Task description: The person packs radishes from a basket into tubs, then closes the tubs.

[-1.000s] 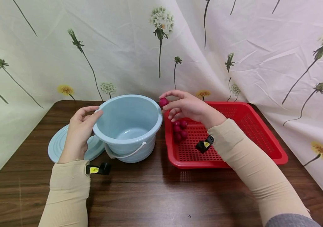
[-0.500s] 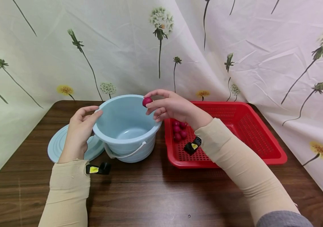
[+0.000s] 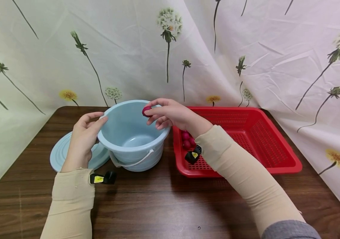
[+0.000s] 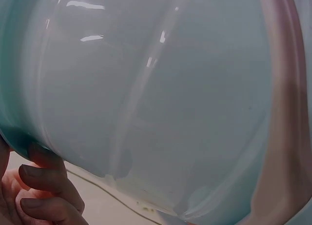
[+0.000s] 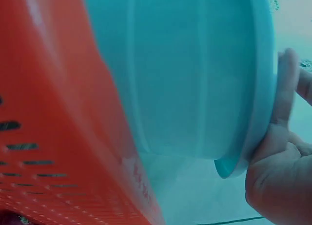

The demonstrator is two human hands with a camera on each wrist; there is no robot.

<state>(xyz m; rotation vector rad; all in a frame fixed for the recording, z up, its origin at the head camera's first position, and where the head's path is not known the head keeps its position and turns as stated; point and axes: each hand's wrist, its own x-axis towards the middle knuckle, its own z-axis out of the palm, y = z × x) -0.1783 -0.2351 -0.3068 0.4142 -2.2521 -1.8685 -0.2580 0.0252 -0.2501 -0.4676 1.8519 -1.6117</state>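
Note:
In the head view, my right hand pinches a small round deep-pink radish between thumb and fingertips, over the right part of the mouth of a light-blue bucket. My left hand grips the bucket's left rim, thumb on the inner side. From the left wrist, the bucket's glossy outer wall fills most of the view, with curled fingers under the rim. The right wrist view shows that hand beside the bucket's rim; the radish is hidden there. Several similar radishes lie at the left of a red basket.
The red perforated basket stands right of the bucket, its near-left part overlapped by the right wrist's camera. A blue lid lies on the wooden table, left of and partly behind the bucket. A flower-printed cloth hangs behind.
My right hand has moved left from above the basket's left edge to over the bucket's mouth, carrying the radish, and has dipped slightly. The left hand keeps its hold on the rim.

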